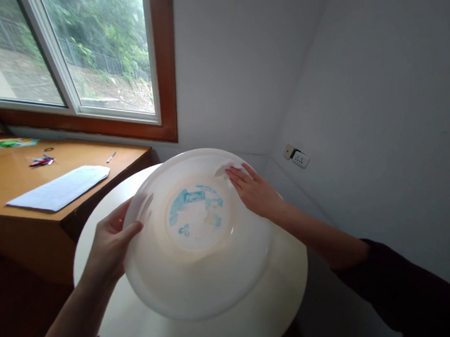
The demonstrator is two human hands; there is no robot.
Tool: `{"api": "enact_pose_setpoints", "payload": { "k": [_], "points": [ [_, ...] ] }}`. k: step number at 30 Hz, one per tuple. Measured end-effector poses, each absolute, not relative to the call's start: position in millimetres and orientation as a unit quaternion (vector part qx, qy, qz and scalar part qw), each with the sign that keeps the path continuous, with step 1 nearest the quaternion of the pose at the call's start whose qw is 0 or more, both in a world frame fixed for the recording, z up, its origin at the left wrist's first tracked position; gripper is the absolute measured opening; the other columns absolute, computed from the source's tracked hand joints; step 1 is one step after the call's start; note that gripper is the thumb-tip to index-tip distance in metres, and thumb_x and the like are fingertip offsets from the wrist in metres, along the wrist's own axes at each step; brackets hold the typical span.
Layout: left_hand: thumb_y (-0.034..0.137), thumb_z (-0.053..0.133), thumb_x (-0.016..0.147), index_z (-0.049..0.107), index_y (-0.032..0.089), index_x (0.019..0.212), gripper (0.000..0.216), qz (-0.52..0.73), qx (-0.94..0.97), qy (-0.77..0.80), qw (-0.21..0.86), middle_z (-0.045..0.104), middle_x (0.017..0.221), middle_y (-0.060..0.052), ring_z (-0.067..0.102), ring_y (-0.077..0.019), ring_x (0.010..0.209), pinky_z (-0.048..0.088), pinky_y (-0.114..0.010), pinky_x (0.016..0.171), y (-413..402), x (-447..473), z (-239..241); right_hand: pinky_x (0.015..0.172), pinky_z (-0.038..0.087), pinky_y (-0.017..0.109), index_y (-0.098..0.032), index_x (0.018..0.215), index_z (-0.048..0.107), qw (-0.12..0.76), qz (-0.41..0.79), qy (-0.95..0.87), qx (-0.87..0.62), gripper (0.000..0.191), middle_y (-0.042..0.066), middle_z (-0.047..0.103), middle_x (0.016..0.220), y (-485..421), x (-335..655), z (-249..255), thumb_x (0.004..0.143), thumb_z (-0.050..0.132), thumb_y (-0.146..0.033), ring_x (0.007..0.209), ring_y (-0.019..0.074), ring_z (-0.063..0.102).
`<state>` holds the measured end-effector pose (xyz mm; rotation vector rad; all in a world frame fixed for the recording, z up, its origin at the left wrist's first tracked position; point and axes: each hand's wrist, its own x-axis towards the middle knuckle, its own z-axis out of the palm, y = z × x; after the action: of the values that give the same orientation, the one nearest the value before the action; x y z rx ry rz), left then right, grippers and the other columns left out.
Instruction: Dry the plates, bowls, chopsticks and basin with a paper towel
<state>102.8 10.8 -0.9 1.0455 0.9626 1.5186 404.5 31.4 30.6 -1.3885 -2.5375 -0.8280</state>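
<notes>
A translucent white plastic basin (197, 284) is tilted up above the round white table, its hollow side facing me. Blue print with a small yellow patch marks its round bottom. My left hand (108, 242) grips the basin's left rim, thumb on the inside and fingers behind, faintly visible through the wall. At the upper right of the basin, my right hand (256, 191) presses a crumpled white tissue (224, 169) flat against the inner wall with its fingertips. Most of the tissue is hidden under those fingers, so its exact kind is hard to make out.
Under the basin stands the round white table (278, 295). A wooden desk (1, 173) at left bears white paper (62, 187), a pen (111, 157) and several small coloured items (41, 162). White walls meet behind, with a socket (300, 159) at right.
</notes>
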Motion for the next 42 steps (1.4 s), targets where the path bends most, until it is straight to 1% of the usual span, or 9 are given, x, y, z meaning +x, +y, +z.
{"api": "enact_pose_setpoints", "payload": {
  "k": [4,7,12,16,21,27,30,34,42],
  "points": [
    [0.014,0.074,0.050,0.065,0.022,0.110,0.062,0.634,0.423,0.402,0.508,0.072,0.076,-0.002,0.068,-0.0195,0.063,0.054,-0.019,0.048,10.0,103.3,0.0,0.113,0.016,0.046,-0.006,0.132,0.039,0.056,-0.284,-0.856,-0.429,0.052,0.012,0.041,0.139,35.8,402.9,45.4,0.082,0.025,0.001,0.133,0.0207,0.028],
    [0.014,0.074,0.050,0.065,0.022,0.109,0.061,0.634,0.418,0.400,0.513,0.072,0.075,-0.002,0.067,-0.0193,0.063,0.054,-0.019,0.049,10.0,103.3,0.5,0.112,0.018,0.046,-0.008,0.127,0.045,0.019,-0.309,-0.843,-0.439,0.050,0.012,0.041,0.139,25.6,410.9,39.7,0.081,0.027,0.001,0.133,0.0218,0.029],
    [0.014,0.072,0.051,0.067,0.021,0.107,0.057,0.632,0.410,0.415,0.511,0.072,0.071,-0.002,0.067,-0.0191,0.059,0.052,-0.019,0.045,10.5,102.9,-0.9,0.095,0.034,0.046,-0.006,0.107,0.060,-0.045,-0.317,-0.800,-0.507,0.037,0.020,0.055,0.121,-12.0,420.3,15.3,0.082,0.033,-0.001,0.115,0.0289,0.046],
    [0.015,0.073,0.052,0.067,0.021,0.107,0.055,0.635,0.399,0.415,0.515,0.073,0.076,-0.003,0.068,-0.0197,0.064,0.053,-0.019,0.046,12.6,101.9,-4.3,0.079,0.040,0.041,-0.011,0.083,0.064,-0.064,-0.219,-0.801,-0.553,0.024,0.016,0.062,0.092,-48.4,408.0,-10.1,0.080,0.042,-0.004,0.088,0.0261,0.055],
    [0.017,0.077,0.053,0.066,0.023,0.107,0.055,0.637,0.386,0.405,0.530,0.073,0.081,-0.002,0.068,-0.0181,0.066,0.054,-0.017,0.051,12.5,102.2,-3.7,0.085,0.039,0.040,-0.013,0.091,0.062,-0.053,-0.022,-0.818,-0.572,0.026,0.014,0.061,0.098,-82.1,368.2,-30.6,0.080,0.040,-0.005,0.091,0.0241,0.054],
    [0.023,0.077,0.056,0.064,0.023,0.111,0.056,0.650,0.364,0.393,0.539,0.072,0.093,-0.003,0.068,-0.0192,0.077,0.055,-0.019,0.059,5.3,107.1,-3.2,0.087,0.041,0.031,-0.014,0.107,0.052,0.091,0.266,-0.839,-0.466,0.030,0.010,0.056,0.103,-88.5,308.2,-23.9,0.079,0.042,-0.011,0.095,0.0180,0.052],
    [0.027,0.076,0.058,0.064,0.021,0.111,0.054,0.653,0.366,0.387,0.539,0.071,0.095,-0.005,0.067,-0.0213,0.081,0.055,-0.021,0.060,2.8,108.0,-5.0,0.079,0.045,0.028,-0.016,0.105,0.049,0.171,0.347,-0.813,-0.435,0.030,0.007,0.054,0.098,-75.6,276.2,-19.3,0.076,0.044,-0.012,0.086,0.0158,0.053],
    [0.032,0.073,0.061,0.066,0.018,0.107,0.049,0.657,0.355,0.385,0.543,0.072,0.089,-0.005,0.066,-0.0242,0.083,0.056,-0.028,0.067,0.8,107.6,-4.8,0.063,0.045,0.026,-0.020,0.098,0.047,0.280,0.389,-0.763,-0.433,0.028,-0.001,0.050,0.078,-48.6,238.9,-18.5,0.071,0.049,-0.013,0.067,0.0126,0.049],
    [0.045,0.069,0.064,0.065,0.017,0.104,0.050,0.672,0.395,0.352,0.518,0.070,0.087,-0.005,0.065,-0.0234,0.086,0.053,-0.029,0.074,-3.5,112.5,-5.8,0.073,0.051,0.032,-0.020,0.093,0.043,0.502,0.362,-0.701,-0.354,0.019,0.003,0.054,0.089,2.3,210.9,-9.6,0.075,0.047,-0.015,0.080,0.0147,0.056]
  ]
}}
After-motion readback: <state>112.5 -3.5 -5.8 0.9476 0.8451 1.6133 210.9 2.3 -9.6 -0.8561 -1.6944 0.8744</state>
